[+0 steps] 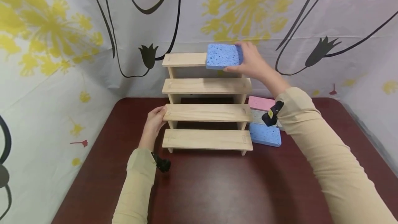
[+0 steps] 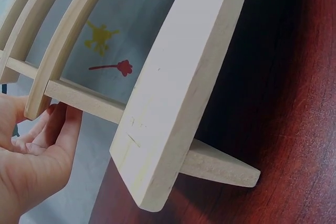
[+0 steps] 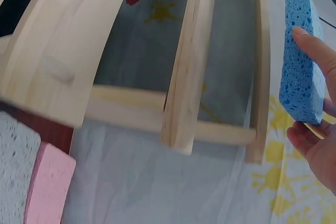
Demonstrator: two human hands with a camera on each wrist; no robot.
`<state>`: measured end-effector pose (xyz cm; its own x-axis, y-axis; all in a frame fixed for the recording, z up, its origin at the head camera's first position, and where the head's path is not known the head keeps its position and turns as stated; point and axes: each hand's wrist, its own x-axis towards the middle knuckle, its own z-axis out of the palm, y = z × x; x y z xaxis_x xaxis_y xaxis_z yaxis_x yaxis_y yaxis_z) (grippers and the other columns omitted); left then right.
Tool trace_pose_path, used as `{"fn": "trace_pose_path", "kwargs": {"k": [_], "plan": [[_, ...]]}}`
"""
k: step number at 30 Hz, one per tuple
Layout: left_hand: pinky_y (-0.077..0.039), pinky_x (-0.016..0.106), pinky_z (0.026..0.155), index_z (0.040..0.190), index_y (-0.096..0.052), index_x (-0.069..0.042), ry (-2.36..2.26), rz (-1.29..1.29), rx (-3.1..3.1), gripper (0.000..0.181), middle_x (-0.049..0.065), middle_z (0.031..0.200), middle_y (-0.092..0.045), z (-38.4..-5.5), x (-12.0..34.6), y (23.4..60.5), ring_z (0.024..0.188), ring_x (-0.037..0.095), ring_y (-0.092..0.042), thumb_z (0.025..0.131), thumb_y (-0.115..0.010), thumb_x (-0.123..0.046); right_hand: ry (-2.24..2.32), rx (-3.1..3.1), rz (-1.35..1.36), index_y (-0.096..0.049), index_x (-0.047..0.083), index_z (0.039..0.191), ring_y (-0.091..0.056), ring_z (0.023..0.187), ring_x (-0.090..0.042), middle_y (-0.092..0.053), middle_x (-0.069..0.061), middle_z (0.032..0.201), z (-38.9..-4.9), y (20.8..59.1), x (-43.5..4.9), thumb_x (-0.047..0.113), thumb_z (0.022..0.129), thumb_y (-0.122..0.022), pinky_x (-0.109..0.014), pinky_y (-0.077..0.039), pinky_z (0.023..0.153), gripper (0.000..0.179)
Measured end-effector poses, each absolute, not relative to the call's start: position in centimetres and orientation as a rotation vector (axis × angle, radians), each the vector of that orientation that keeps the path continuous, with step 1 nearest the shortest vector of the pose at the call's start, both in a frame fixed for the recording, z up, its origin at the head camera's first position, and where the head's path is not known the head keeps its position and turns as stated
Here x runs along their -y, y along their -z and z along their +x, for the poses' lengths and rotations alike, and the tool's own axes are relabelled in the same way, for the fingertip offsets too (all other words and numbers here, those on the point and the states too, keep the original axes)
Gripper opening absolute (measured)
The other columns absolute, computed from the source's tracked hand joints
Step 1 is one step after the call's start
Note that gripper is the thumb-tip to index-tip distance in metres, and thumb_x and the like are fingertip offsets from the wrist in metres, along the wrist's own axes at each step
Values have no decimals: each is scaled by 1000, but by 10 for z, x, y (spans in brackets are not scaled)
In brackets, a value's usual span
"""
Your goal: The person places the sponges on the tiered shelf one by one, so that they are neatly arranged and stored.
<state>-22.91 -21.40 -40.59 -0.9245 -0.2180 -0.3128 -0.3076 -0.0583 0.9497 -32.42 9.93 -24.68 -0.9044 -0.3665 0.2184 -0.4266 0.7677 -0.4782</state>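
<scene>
A tiered wooden shelf (image 1: 207, 112) with several steps stands on the table. My left hand (image 1: 154, 122) grips the left end of its second step from the bottom; in the left wrist view thumb and fingers (image 2: 68, 135) lie around that board's end. Up at the top step, my right hand (image 1: 252, 61) holds a blue sponge (image 1: 222, 55) by its right side, thumb below and fingers above in the head view. The right wrist view shows the sponge (image 3: 300, 61) between thumb and fingers, apart from the top board (image 3: 258, 66).
Right of the shelf lie another blue sponge (image 1: 265, 134), a grey sponge (image 1: 258, 117) partly hidden by the right wrist camera, and a pink sponge (image 1: 260, 103). Behind the dark red table (image 1: 211, 186) hangs a patterned white cloth (image 1: 199, 20).
</scene>
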Motion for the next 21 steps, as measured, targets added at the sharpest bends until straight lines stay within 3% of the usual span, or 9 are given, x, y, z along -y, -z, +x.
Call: {"fn": "trace_pose_path", "kwargs": {"k": [7,21], "plan": [[-37,37,107,138,-38,-7,-2181,-604,-2082,47,15,138,-42,-226,210,405,125,25,-45,96,-45,-28,-820,2872,668,-20,9,146,-25,130,-38,-24,-23,143,-334,249,-76,39,75,-73,-53,-27,107,93],[-38,35,106,136,-41,-7,-2182,-610,-2079,45,14,136,-45,-225,202,409,123,23,-47,96,-46,-28,-869,2945,712,-10,12,148,-17,137,-37,-12,-22,150,-344,252,-53,50,81,-63,-51,-18,113,94]]}}
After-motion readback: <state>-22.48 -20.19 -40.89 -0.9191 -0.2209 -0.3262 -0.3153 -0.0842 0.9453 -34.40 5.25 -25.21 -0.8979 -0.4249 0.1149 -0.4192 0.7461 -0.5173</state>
